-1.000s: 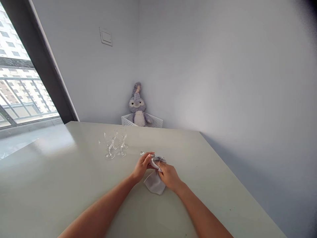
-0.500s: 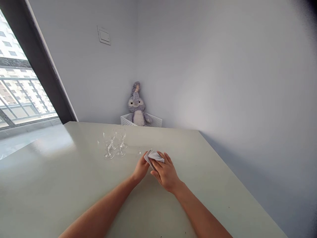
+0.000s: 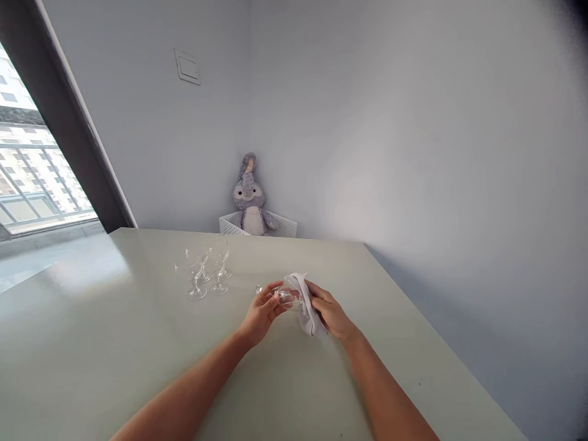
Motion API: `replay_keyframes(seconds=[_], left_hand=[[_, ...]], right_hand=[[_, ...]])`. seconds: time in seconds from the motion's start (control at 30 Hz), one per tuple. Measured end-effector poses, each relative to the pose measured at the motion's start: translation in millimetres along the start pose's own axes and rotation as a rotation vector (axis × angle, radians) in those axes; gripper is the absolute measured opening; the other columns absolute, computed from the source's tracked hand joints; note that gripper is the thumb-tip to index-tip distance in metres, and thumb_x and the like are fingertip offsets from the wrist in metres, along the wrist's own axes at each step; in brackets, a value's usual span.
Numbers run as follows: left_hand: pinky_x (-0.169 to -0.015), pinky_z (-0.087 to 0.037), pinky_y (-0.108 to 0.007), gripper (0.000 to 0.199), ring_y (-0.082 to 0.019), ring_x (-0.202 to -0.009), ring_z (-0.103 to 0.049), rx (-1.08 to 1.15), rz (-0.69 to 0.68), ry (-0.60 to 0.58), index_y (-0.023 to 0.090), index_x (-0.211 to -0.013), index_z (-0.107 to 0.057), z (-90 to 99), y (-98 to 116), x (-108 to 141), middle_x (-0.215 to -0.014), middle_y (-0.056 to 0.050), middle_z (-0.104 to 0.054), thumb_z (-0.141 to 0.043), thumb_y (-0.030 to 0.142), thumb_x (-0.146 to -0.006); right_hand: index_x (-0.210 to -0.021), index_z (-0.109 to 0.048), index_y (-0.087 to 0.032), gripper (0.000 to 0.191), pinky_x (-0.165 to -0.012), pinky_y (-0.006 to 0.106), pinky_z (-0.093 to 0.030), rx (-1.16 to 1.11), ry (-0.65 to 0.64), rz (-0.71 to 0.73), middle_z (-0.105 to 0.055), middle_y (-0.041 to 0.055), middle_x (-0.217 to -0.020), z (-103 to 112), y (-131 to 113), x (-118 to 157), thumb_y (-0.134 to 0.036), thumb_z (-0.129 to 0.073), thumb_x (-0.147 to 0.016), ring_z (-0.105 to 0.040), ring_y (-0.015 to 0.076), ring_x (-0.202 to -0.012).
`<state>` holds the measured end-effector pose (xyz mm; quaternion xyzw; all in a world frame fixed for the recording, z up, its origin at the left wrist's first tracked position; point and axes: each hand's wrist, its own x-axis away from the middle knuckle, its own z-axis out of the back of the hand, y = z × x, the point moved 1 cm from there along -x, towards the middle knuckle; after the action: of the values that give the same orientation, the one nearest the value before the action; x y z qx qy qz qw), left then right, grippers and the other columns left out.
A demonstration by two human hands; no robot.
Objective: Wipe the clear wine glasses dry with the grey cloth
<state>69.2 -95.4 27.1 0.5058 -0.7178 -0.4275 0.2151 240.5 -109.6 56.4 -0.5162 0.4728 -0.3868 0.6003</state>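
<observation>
My left hand [image 3: 263,313] is closed around a clear stemmed glass [image 3: 285,297], which lies tilted on its side, its foot to the left and its bowl to the right. In my right hand [image 3: 331,310] is a pale grey-white cloth [image 3: 309,312], gripped at the bowl end of the glass and hanging down in folds. The cloth hides the glass's rim. Left of my hands, several clear stemmed glasses [image 3: 196,289] stand upright in a close group on the pale table [image 3: 114,343].
Behind the table's far edge, a grey plush toy [image 3: 253,211] sits in a white perforated basket [image 3: 287,228] in the wall corner. A light switch [image 3: 188,67] is on the wall. At the left is a window [image 3: 37,165] with a dark frame.
My right hand has drawn back to the right with the cloth, which now hangs down. More of the glass in my left hand shows. The view has shifted slightly.
</observation>
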Motion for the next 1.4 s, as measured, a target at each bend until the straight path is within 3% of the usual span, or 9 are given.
replay_keyframes(seconds=[0.13, 0.27, 0.43, 0.53, 0.63, 0.77, 0.93, 1.13, 1.4], left_hand=[[-0.088, -0.041, -0.040, 0.034, -0.021, -0.095, -0.057, -0.076, 0.057, -0.041, 0.020, -0.109, -0.052, -0.4, -2.7, 1.0, -0.099, -0.008, -0.060, -0.055, 0.034, -0.078], [-0.081, -0.044, -0.042, 0.042, -0.024, -0.090, -0.058, -0.525, 0.066, -0.030, 0.024, -0.115, -0.051, 1.7, -5.2, 3.3, -0.086, -0.007, -0.064, -0.053, 0.042, -0.077], [-0.102, -0.019, -0.046, 0.033, -0.029, -0.114, -0.042, -1.067, -0.372, 0.049, 0.025, -0.104, -0.061, 5.9, 17.2, 1.7, -0.104, -0.010, -0.061, -0.058, 0.038, -0.073], [-0.105, -0.012, -0.047, 0.031, -0.025, -0.120, -0.036, -1.372, -0.514, -0.146, 0.024, -0.110, -0.055, 9.5, 28.5, -0.9, -0.113, -0.007, -0.057, -0.050, 0.031, -0.080], [-0.101, -0.022, -0.047, 0.026, -0.020, -0.098, -0.052, -1.694, -0.546, -0.296, 0.021, -0.105, -0.055, 13.1, 27.5, -1.6, -0.089, -0.005, -0.063, -0.037, 0.023, -0.086], [-0.081, -0.040, -0.037, 0.023, -0.018, -0.075, -0.055, -1.785, -0.577, -0.153, 0.020, -0.092, -0.057, 8.0, 15.8, 1.0, -0.073, -0.005, -0.061, -0.034, 0.021, -0.087], [-0.059, -0.039, -0.024, 0.022, -0.016, -0.069, -0.056, -1.518, -0.294, 0.157, 0.021, -0.079, -0.055, -10.1, -4.8, 5.5, -0.072, -0.002, -0.061, -0.035, 0.025, -0.086], [-0.064, -0.041, -0.028, 0.023, -0.017, -0.071, -0.054, -1.294, -0.321, 0.181, 0.019, -0.085, -0.053, -22.5, -18.2, 10.6, -0.076, -0.005, -0.059, -0.030, 0.015, -0.084], [-0.081, -0.040, -0.037, 0.024, -0.021, -0.092, -0.047, -1.475, -0.490, 0.113, 0.020, -0.085, -0.059, -19.5, -7.3, 11.8, -0.098, -0.007, -0.051, -0.038, 0.010, -0.077]], right_hand=[[-0.110, -0.055, -0.021, 0.037, -0.073, 0.029, -0.042, 0.454, 0.117, 0.189, -0.062, 0.0032, -0.096, 3.5, 6.6, -1.3, -0.016, -0.047, -0.074, -0.055, 0.0175, -0.082], [-0.097, -0.060, -0.019, 0.037, -0.070, 0.029, -0.042, 0.860, 0.225, 0.365, -0.064, 0.0061, -0.091, 9.0, 14.8, -2.5, -0.006, -0.038, -0.070, -0.056, 0.0188, -0.078], [-0.098, -0.061, -0.021, 0.040, -0.065, 0.029, -0.040, 1.159, 0.200, 0.461, -0.064, 0.0051, -0.101, 16.4, 10.7, 0.1, -0.003, -0.037, -0.072, -0.053, 0.0170, -0.069], [-0.101, -0.060, -0.023, 0.040, -0.064, 0.027, -0.041, 1.064, 0.158, 0.537, -0.064, 0.0041, -0.098, 16.2, 8.4, 0.9, -0.004, -0.037, -0.074, -0.054, 0.0160, -0.070], [-0.099, -0.060, -0.021, 0.033, -0.065, 0.026, -0.042, 0.819, 0.177, 0.530, -0.065, 0.0040, -0.089, 16.6, 8.8, 0.0, -0.009, -0.039, -0.077, -0.056, 0.0160, -0.074], [-0.087, -0.063, -0.018, 0.018, -0.061, 0.026, -0.043, 0.292, 0.392, 0.285, -0.065, 0.0035, -0.075, 17.0, 12.3, -4.3, -0.027, -0.052, -0.075, -0.057, 0.0170, -0.068], [-0.078, -0.063, -0.014, 0.039, -0.056, 0.030, -0.044, -0.347, 0.451, -0.026, -0.063, 0.0049, -0.062, -16.9, 21.4, -6.4, -0.050, -0.047, -0.076, -0.058, 0.0186, -0.058], [-0.088, -0.057, -0.018, 0.028, -0.072, 0.029, -0.044, -0.069, 0.371, 0.090, -0.064, 0.0035, -0.084, -59.5, 32.5, 1.1, -0.042, -0.047, -0.079, -0.057, 0.0178, -0.079], [-0.086, -0.055, -0.018, 0.019, -0.062, 0.026, -0.042, 0.284, 0.392, 0.107, -0.061, 0.0018, -0.075, -46.0, 33.6, 3.4, -0.033, -0.048, -0.078, -0.054, 0.0159, -0.068]])
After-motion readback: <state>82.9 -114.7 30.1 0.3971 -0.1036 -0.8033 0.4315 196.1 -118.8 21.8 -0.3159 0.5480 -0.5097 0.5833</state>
